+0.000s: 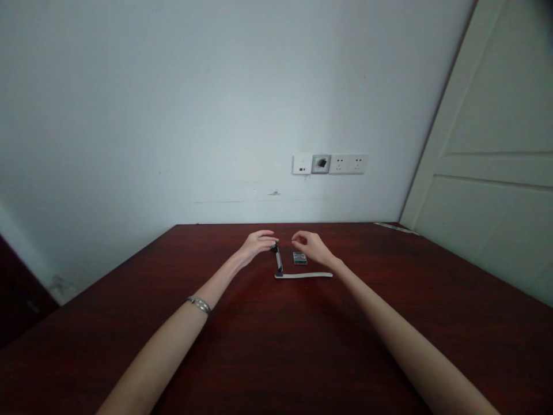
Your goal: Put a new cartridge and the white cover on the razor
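Observation:
My left hand (256,246) reaches in from the left, its fingers bent around the dark upper end of a slim grey-and-black piece (279,262). The thumb is mostly hidden. The piece's lower end meets a long pale strip (305,275) lying flat on the table; whether they are joined I cannot tell. Across from it, my right hand (313,246) is held above the table with thumb and forefinger brought together. Anything between those fingertips is too small to make out. Just below the right hand lies a small dark rectangular case (299,258) with a clear-looking top.
The dark red table (285,340) ends at a white wall (216,115) with sockets and switches (348,164). A thin pale strip (395,228) lies at the table's back right corner. A white panelled door (488,173) stands along the right side.

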`<state>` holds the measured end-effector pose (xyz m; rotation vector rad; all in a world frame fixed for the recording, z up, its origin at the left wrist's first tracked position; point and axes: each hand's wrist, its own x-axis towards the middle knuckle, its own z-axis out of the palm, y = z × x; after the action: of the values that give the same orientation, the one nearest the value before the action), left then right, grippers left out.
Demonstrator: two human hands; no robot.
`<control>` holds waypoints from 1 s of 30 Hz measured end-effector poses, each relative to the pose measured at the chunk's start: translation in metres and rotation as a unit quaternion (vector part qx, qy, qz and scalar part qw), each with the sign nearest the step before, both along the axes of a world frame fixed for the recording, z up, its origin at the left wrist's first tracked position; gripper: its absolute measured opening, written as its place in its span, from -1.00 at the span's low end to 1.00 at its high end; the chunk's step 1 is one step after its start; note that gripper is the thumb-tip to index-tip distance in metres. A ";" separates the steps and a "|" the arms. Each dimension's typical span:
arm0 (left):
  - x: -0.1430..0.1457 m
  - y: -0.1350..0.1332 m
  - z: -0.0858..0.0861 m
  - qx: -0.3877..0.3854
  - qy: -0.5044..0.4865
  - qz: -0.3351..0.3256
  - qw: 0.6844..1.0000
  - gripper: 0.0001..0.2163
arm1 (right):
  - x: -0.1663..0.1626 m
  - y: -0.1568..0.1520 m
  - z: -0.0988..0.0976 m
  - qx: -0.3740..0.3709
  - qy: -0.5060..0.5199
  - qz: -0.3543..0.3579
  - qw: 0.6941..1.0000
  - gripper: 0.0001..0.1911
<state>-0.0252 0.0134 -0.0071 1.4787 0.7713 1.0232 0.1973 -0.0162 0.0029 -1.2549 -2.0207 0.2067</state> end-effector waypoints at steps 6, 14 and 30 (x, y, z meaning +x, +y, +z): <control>0.008 -0.008 0.011 -0.098 -0.104 -0.086 0.986 -0.62 | -0.005 -0.011 0.017 0.061 0.021 0.065 0.996 -0.75; 0.010 -0.014 0.012 -0.148 -0.118 -0.096 0.977 -0.73 | -0.014 -0.022 0.029 0.061 -0.031 0.094 0.993 -0.77; 0.016 -0.018 0.013 -0.195 -0.205 -0.120 0.952 -0.80 | -0.021 -0.030 0.032 0.094 -0.045 0.013 0.994 -0.81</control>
<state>-0.0097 -0.0046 0.0061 0.9492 0.4474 0.8895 0.1765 -0.0458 0.0345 -1.1390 -2.0808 -0.0280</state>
